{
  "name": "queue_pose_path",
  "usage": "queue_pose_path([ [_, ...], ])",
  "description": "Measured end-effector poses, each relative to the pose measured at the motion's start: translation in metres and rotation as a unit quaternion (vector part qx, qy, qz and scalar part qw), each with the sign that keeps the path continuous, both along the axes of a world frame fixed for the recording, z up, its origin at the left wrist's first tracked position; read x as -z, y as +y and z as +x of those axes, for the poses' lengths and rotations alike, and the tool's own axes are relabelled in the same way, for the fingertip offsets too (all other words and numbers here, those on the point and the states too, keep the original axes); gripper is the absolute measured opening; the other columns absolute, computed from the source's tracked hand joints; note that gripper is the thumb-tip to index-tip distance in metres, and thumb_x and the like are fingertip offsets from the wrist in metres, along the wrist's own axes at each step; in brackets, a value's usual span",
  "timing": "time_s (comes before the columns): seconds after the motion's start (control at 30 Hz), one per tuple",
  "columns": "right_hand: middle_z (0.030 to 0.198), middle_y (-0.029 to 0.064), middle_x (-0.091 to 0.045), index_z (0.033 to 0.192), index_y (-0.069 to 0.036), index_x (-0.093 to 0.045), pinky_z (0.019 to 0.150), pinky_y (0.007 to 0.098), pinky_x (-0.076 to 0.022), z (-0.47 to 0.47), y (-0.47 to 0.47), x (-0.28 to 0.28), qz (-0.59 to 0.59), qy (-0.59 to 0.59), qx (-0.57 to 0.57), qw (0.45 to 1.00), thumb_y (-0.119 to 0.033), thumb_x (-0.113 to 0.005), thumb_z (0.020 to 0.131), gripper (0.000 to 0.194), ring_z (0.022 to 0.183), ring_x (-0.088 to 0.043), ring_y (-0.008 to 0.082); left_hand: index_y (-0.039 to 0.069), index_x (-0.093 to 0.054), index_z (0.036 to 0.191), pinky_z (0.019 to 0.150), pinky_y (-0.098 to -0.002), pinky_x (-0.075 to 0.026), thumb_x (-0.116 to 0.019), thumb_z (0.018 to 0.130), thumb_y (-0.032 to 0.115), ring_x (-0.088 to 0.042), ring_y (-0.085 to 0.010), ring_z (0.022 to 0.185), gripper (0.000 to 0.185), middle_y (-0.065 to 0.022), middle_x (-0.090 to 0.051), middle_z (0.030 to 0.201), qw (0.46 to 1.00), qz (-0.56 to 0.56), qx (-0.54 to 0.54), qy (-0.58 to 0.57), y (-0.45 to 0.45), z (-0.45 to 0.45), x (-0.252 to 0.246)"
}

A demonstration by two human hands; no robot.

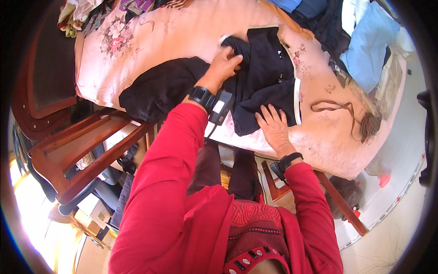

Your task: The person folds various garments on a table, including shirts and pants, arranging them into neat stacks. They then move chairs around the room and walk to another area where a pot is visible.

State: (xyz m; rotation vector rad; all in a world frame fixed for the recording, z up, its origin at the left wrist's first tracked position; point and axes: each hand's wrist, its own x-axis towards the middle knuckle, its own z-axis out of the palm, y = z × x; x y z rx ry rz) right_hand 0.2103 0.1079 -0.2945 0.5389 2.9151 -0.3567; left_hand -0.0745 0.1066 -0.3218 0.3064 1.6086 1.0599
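A black garment (267,65) with a white zip edge lies partly folded on the floral bed cover. Above its left part is my left hand (227,65), its fingers curled near the dark cloth; whether they pinch it cannot be told. My right hand (272,125) rests with fingers spread on the garment's lower fold, beside the white edge. To the left, another stretch of black cloth (160,85) spreads to the bed's near edge; it partly passes under my left forearm. Each wrist bears a black strapped device.
Piled clothes lie at the far left (80,13) and far right, among them a light blue garment (371,48). A brown cord (332,101) lies on the bed cover (191,34) at the right. A wooden chair (92,150) stands against the bed at the left.
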Motion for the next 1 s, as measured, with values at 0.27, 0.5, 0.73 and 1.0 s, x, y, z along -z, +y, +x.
queue_pose_path([
  [0.27, 0.092, 0.0061, -0.065, 0.094, -0.009, -0.064, 0.095, 0.0461, -0.0390, -0.013, 0.047, -0.065, -0.117, 0.083, -0.004, 0.990, -0.008, -0.051, 0.078, 0.020, 0.096, -0.061, 0.0247, 0.000, -0.050, 0.128, 0.077, -0.0259, -0.047, -0.065, 0.083, 0.014, -0.060, -0.0164, 0.090, 0.050, -0.0102, -0.058, 0.111, 0.953, 0.096, -0.033, 0.284, -0.006, 0.004, 0.013],
  [0.5, 0.077, 0.0104, -0.063, 0.084, -0.009, -0.061, 0.075, 0.0420, -0.0446, -0.091, 0.123, -0.125, -0.182, -0.085, -0.133, 0.971, -0.005, -0.051, 0.076, 0.013, 0.078, -0.062, 0.0302, 0.003, -0.059, 0.120, 0.087, -0.0286, -0.043, -0.054, 0.095, 0.027, -0.058, -0.0164, 0.105, 0.035, -0.0089, -0.064, 0.111, 0.992, 0.105, -0.042, 0.058, -0.049, 0.015, -0.034],
  [0.73, 0.095, 0.0098, -0.066, 0.100, -0.013, -0.066, 0.082, 0.0408, -0.0461, -0.198, 0.157, -0.094, 0.006, 0.157, -0.111, 0.981, -0.010, -0.055, 0.079, 0.024, 0.095, -0.062, 0.0289, 0.003, -0.057, 0.123, 0.084, -0.0246, -0.043, -0.031, 0.098, 0.053, -0.056, -0.0192, 0.105, 0.061, -0.0085, -0.060, 0.118, 0.973, 0.055, -0.173, -0.143, -0.044, -0.036, -0.058],
  [1.0, 0.096, 0.0088, -0.063, 0.100, -0.005, -0.061, 0.081, 0.0366, -0.0458, -0.092, 0.138, -0.071, -0.164, 0.380, 0.275, 0.868, -0.009, -0.063, 0.084, 0.016, 0.089, -0.058, 0.0281, 0.001, -0.050, 0.129, 0.101, -0.0371, -0.038, -0.074, 0.080, 0.032, -0.050, -0.0253, 0.120, 0.063, -0.0135, -0.055, 0.125, 0.965, 0.061, 0.001, 0.256, -0.010, -0.061, -0.051],
])
